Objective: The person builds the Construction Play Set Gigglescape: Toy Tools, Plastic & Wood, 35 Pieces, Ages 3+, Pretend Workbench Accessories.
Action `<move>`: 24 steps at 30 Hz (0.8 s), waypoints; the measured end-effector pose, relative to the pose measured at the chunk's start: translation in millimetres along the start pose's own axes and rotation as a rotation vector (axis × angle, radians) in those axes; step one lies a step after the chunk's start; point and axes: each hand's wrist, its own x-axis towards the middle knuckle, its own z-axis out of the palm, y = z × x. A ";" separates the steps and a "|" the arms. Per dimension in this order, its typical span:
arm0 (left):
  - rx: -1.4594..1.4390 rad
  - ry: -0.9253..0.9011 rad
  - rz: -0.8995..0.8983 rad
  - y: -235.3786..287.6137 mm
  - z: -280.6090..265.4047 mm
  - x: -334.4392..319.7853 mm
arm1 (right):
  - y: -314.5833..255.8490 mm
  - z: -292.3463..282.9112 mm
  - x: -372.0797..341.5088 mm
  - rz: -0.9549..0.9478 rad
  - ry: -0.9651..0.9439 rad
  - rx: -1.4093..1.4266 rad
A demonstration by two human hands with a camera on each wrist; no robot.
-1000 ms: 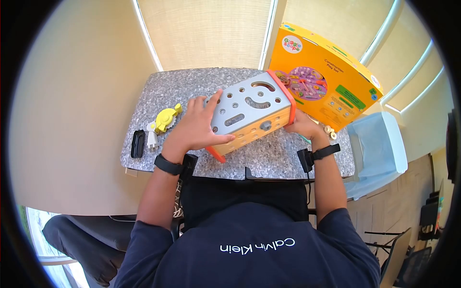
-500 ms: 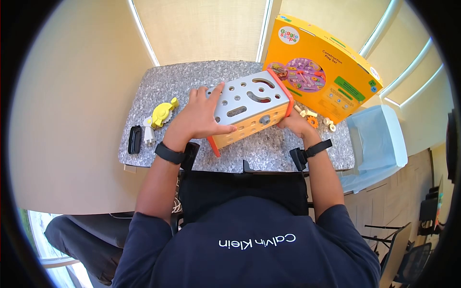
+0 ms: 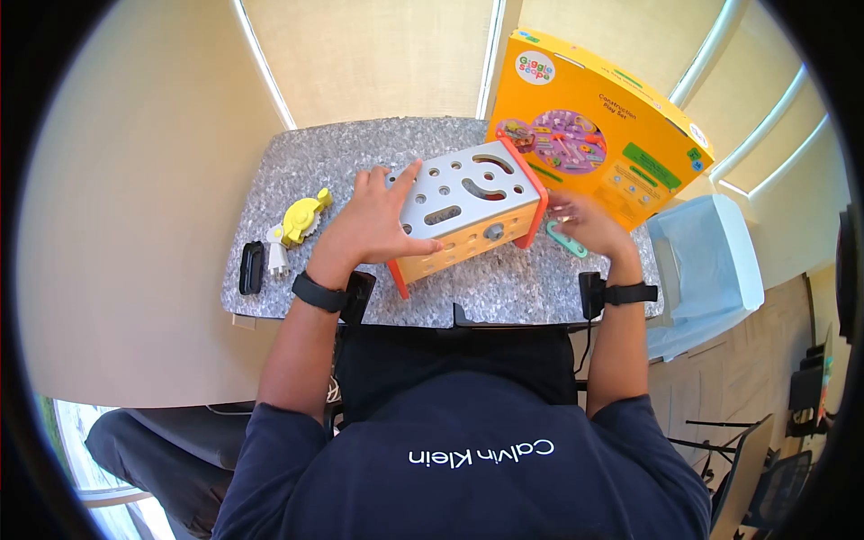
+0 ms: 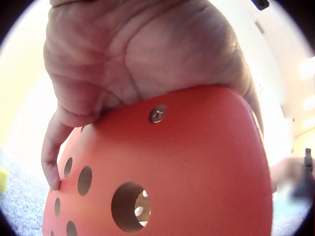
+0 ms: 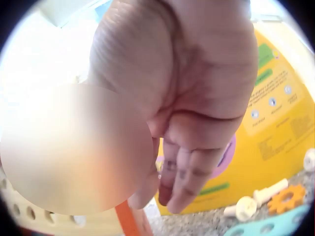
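A toy workbench box with a grey perforated top [image 3: 459,191], wooden side and red end panels stands slanted on the table. The left hand [image 3: 373,220] grips its near-left end, thumb on the wooden side, fingers over the top; in the left wrist view its palm [image 4: 147,54] lies on the red panel [image 4: 206,152]. Just right of the box, the right hand [image 3: 594,225] hovers, fingers loosely extended, holding nothing visible. Beneath it lies a teal perforated strip [image 3: 566,239]. The right wrist view shows an orange gear [image 5: 287,198] and cream bolts [image 5: 246,208] beside the strip [image 5: 268,227].
A yellow play set carton [image 3: 630,135] stands behind at the right. Left on the speckled table [image 3: 297,162] lie a yellow saw-like toy [image 3: 301,219] with a light grey part and a black case [image 3: 251,268]. A pale blue lined bin [image 3: 706,270] is beyond the right edge.
The right hand has come away from the box's right end and moved right, over the loose parts. The left hand keeps its hold, and the box has shifted slightly.
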 end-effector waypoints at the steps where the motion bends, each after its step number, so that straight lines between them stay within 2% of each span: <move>1: -0.003 0.008 -0.003 0.7 -0.5 -0.2 | 3.2 -10.8 -0.3 0.009 0.145 -0.166; 2: -0.006 0.018 -0.005 1.1 -1.2 -0.4 | 9.4 -18.3 2.1 0.011 0.146 -0.166; 4: -0.014 0.021 -0.003 1.5 -1.5 -1.4 | 24.1 -25.0 8.3 0.078 0.421 -0.580; 5: -0.022 0.027 -0.001 1.7 -1.5 -1.4 | 33.9 -24.7 9.8 0.080 0.423 -0.582; 7: -0.020 0.030 0.001 0.5 0.2 -0.6 | 52.6 -20.6 14.7 0.171 0.417 -0.822; 14: -0.018 0.027 -0.014 -0.2 1.9 -0.2 | 87.5 -9.4 29.2 0.322 0.314 -0.768; 20: -0.004 0.025 -0.014 -0.4 2.1 0.5 | 91.9 0.7 30.7 0.132 0.438 -0.894; 22: -0.007 0.032 -0.007 -1.0 2.5 0.0 | 85.8 2.9 30.3 0.016 0.547 -1.020; 24: -0.009 0.034 0.004 -1.0 3.1 -0.5 | 74.2 -1.5 28.2 0.075 0.539 -0.999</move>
